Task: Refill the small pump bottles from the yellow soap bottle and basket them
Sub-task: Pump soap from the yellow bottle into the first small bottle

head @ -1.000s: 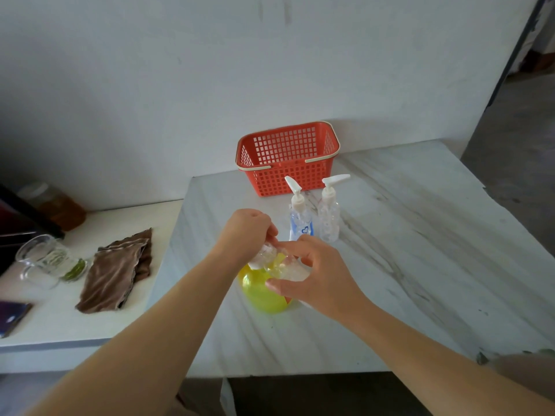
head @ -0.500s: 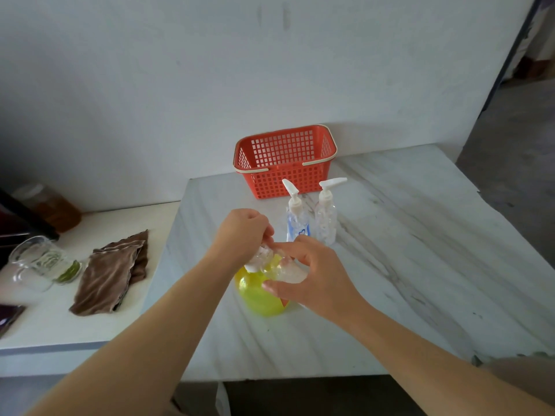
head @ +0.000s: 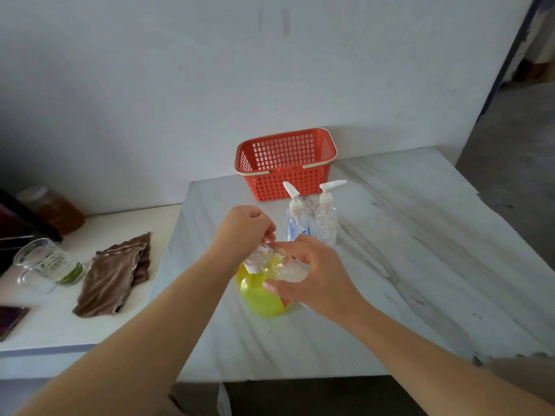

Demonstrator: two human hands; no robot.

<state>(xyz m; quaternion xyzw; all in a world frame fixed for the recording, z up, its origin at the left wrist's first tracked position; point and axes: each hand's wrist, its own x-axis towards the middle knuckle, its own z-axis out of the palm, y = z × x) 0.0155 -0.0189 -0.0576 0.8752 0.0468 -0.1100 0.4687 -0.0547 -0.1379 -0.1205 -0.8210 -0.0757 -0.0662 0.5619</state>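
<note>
My left hand (head: 244, 229) pinches the white pump cap (head: 251, 267), my right hand (head: 315, 277) grips a small clear bottle (head: 286, 270), both just above the yellow soap bottle (head: 259, 298) on the desk (head: 405, 250); the cap has tilted out since a second ago, so I judge it nearly unscrewed; two pump bottles (head: 326, 219) wait at one o'clock, basket (head: 285, 163) beyond.

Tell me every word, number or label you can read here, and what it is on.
No text can be read.
Pump bottle with blue print: too blurred.
Glass jug: faint markings, too small.
Yellow soap bottle: only an orange label corner shows.
Small clear bottle, held by left hand and right hand: no print seen.
</note>
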